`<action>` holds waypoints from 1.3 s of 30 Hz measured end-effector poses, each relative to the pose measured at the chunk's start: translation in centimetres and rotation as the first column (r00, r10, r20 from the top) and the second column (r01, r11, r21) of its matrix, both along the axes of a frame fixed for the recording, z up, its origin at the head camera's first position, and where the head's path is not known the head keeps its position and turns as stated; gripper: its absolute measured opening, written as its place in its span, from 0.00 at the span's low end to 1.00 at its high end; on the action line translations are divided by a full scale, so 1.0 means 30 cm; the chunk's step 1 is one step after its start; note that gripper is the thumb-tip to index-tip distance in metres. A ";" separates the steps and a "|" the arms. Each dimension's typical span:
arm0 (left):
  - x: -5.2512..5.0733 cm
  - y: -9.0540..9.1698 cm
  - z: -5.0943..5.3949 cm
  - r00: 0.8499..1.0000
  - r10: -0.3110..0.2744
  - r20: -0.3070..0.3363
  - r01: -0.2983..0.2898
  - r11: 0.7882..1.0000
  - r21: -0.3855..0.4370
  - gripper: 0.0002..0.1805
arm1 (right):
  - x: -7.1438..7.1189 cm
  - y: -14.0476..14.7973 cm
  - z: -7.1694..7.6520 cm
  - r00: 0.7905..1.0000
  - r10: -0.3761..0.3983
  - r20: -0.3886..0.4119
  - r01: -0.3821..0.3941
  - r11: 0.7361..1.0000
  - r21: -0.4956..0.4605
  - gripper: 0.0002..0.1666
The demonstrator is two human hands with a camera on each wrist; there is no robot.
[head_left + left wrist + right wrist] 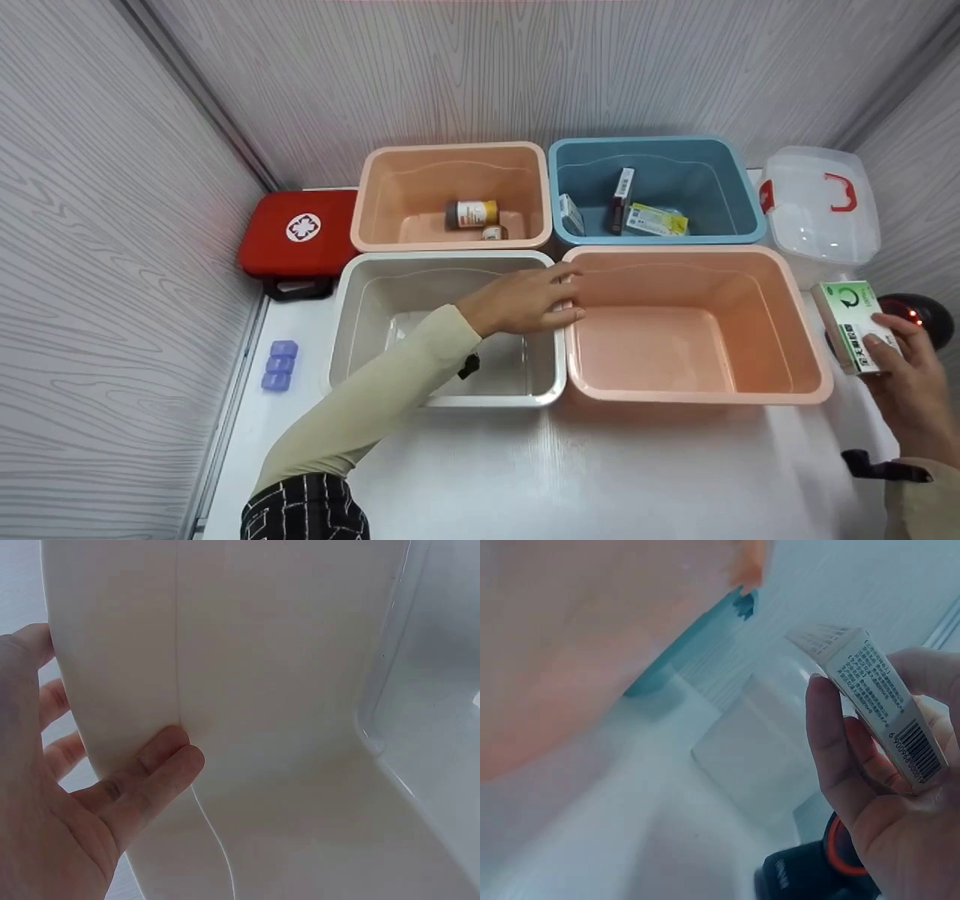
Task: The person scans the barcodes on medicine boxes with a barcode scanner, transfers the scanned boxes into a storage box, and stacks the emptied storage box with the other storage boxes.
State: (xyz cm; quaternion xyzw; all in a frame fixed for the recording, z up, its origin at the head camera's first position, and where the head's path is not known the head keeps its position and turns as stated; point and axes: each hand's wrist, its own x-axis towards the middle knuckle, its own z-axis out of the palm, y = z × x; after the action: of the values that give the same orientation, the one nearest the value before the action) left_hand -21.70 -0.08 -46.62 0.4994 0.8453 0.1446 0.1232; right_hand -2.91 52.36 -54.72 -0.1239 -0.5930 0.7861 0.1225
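My right hand holds a green and white medicine box at the far right, thumb on its front face. In the right wrist view, the medicine box turns a printed side with a barcode toward the camera. Close behind that hand is a black scanner with glowing red lights. My left hand grips the right rim of the white bin, beside the front peach bin. As the left wrist view shows, the bin's wall passes between that hand's fingers.
Behind are a peach bin with two bottles and a blue bin with several boxes. A red first-aid case and purple pill organizer lie left. A clear lidded box stands right.
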 end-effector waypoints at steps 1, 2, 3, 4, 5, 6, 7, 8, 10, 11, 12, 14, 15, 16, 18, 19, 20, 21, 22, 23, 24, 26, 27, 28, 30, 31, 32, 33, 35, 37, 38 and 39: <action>0.000 -0.001 0.000 1.000 0.001 0.001 -0.001 1.000 0.001 0.24 | 0.004 0.000 -0.011 1.000 -0.004 0.002 0.004 1.000 -0.030 0.24; 0.000 -0.002 0.001 1.000 0.003 0.003 -0.003 1.000 0.000 0.24 | 0.008 0.000 -0.021 1.000 -0.007 0.008 0.007 0.999 -0.050 0.24; 0.000 -0.003 0.001 1.000 0.005 0.007 -0.005 1.000 -0.002 0.24 | 0.011 0.000 -0.029 1.000 -0.008 0.011 0.009 0.997 -0.075 0.25; 0.001 -0.003 0.001 1.000 0.006 0.009 -0.006 1.000 -0.004 0.24 | 0.014 0.000 -0.036 1.000 -0.010 0.013 0.011 0.995 -0.095 0.25; 0.001 -0.003 0.000 1.000 0.007 0.012 -0.007 1.000 -0.006 0.24 | 0.016 -0.001 -0.043 1.000 -0.010 0.016 0.012 0.994 -0.105 0.25; 0.001 -0.002 -0.001 1.000 0.009 0.015 -0.009 1.000 -0.010 0.24 | 0.018 -0.001 -0.048 1.000 -0.011 0.017 0.013 0.993 -0.115 0.25; 0.001 -0.002 -0.003 1.000 0.011 0.019 -0.010 1.000 -0.015 0.24 | 0.019 -0.002 -0.051 1.000 -0.011 0.017 0.013 0.992 -0.124 0.25; 0.001 -0.001 -0.005 1.000 0.012 0.021 -0.012 1.000 -0.020 0.24 | 0.020 -0.003 -0.053 1.000 -0.009 0.016 0.011 0.992 -0.129 0.25; 0.000 0.000 -0.008 0.999 0.016 0.028 -0.015 1.000 -0.025 0.24 | 0.021 -0.005 -0.057 1.000 -0.017 0.011 0.018 0.991 -0.134 0.25; 0.000 0.001 -0.009 0.999 0.015 0.028 -0.015 1.000 -0.026 0.25 | 0.021 -0.008 -0.057 1.000 -0.025 0.009 0.026 0.992 -0.125 0.25; 0.000 0.001 -0.010 1.000 0.015 0.027 -0.014 1.000 -0.027 0.25 | 0.020 -0.010 -0.056 0.999 -0.033 0.008 0.034 0.993 -0.116 0.26; 0.000 0.001 -0.009 1.000 0.012 0.018 -0.011 1.000 -0.026 0.25 | 0.019 -0.016 -0.056 0.999 -0.048 0.007 0.049 0.995 -0.084 0.26; 0.000 0.000 -0.008 1.000 0.011 0.014 -0.010 1.000 -0.026 0.25 | 0.018 -0.018 -0.056 0.998 -0.056 0.009 0.056 0.996 -0.065 0.26; 0.001 0.000 -0.007 1.000 0.009 0.009 -0.009 1.000 -0.028 0.25 | 0.017 -0.020 -0.055 0.998 -0.060 0.008 0.060 0.997 -0.042 0.26; 0.001 0.000 -0.007 1.000 0.006 0.004 -0.006 1.000 -0.029 0.25 | 0.013 -0.026 -0.052 0.998 -0.060 0.004 0.060 0.998 0.003 0.27; 0.001 0.000 -0.007 1.000 0.006 0.004 -0.006 1.000 -0.028 0.25 | 0.012 -0.028 -0.050 0.998 -0.060 0.004 0.060 0.998 0.029 0.27; 0.001 0.000 -0.008 1.000 0.006 0.003 -0.006 1.000 -0.028 0.25 | 0.010 -0.030 -0.046 0.998 -0.061 0.007 0.061 0.997 0.057 0.28; 0.001 0.000 -0.008 1.000 0.007 0.004 -0.007 1.000 -0.028 0.25 | 0.008 -0.033 -0.042 0.998 -0.064 0.008 0.063 0.995 0.081 0.28; 0.000 0.000 -0.009 1.000 0.007 0.005 -0.007 1.000 -0.026 0.25 | 0.006 -0.035 -0.037 0.998 -0.065 0.010 0.063 0.992 0.105 0.28; 0.000 0.000 -0.010 1.000 0.007 0.005 -0.007 1.000 -0.024 0.25 | 0.004 -0.038 -0.032 0.997 -0.070 0.017 0.067 0.989 0.131 0.29; 0.000 -0.001 -0.011 1.000 0.006 0.005 -0.006 1.000 -0.021 0.25 | 0.003 -0.040 -0.028 0.997 -0.077 0.027 0.072 0.985 0.157 0.29; 0.000 -0.001 -0.011 1.000 0.006 0.003 -0.006 1.000 -0.020 0.25 | 0.002 -0.042 -0.020 0.995 -0.086 0.045 0.076 0.979 0.190 0.30; 0.000 -0.002 -0.011 1.000 0.006 0.004 -0.006 1.000 -0.020 0.25 | 0.002 -0.043 -0.017 0.994 -0.092 0.051 0.080 0.977 0.198 0.30; 0.001 -0.002 -0.010 1.000 0.005 0.003 -0.005 1.000 -0.020 0.25 | 0.003 -0.044 -0.015 0.993 -0.099 0.058 0.084 0.973 0.214 0.30; 0.002 -0.002 -0.009 1.000 0.004 -0.001 -0.004 1.000 -0.017 0.24 | 0.004 -0.044 -0.012 0.992 -0.108 0.067 0.089 0.966 0.242 0.30; 0.003 -0.002 -0.008 1.000 0.004 -0.002 -0.004 1.000 -0.016 0.24 | 0.005 -0.044 -0.010 0.992 -0.109 0.070 0.089 0.964 0.249 0.30; 0.003 -0.002 -0.007 1.000 0.004 -0.003 -0.004 1.000 -0.012 0.24 | 0.005 -0.043 -0.010 0.992 -0.108 0.068 0.089 0.966 0.244 0.30; 0.003 -0.003 -0.007 1.000 0.004 -0.003 -0.004 1.000 -0.010 0.24 | 0.005 -0.042 -0.011 0.992 -0.106 0.068 0.087 0.967 0.240 0.30; 0.004 -0.004 -0.005 1.000 0.004 -0.001 -0.004 1.000 -0.004 0.24 | 0.007 -0.040 -0.013 0.993 -0.103 0.058 0.089 0.974 0.207 0.30; 0.004 -0.003 -0.005 1.000 0.005 0.003 -0.005 1.000 -0.002 0.23 | 0.010 -0.033 -0.018 0.993 -0.104 0.047 0.096 0.985 0.141 0.30; 0.004 -0.003 -0.004 1.000 0.006 0.006 -0.005 1.000 -0.003 0.23 | 0.012 -0.029 -0.022 0.993 -0.107 0.043 0.102 0.989 0.104 0.30; 0.004 -0.003 -0.004 1.000 0.006 0.008 -0.006 1.000 -0.005 0.23 | 0.014 -0.025 -0.025 0.993 -0.113 0.039 0.110 0.991 0.070 0.30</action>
State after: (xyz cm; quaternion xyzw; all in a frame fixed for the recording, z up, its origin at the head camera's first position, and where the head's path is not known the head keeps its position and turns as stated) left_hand -21.57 -0.18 -46.73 0.4961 0.8466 0.1450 0.1273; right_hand -2.49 51.61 -55.48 -0.1696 -0.6138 0.7548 0.1575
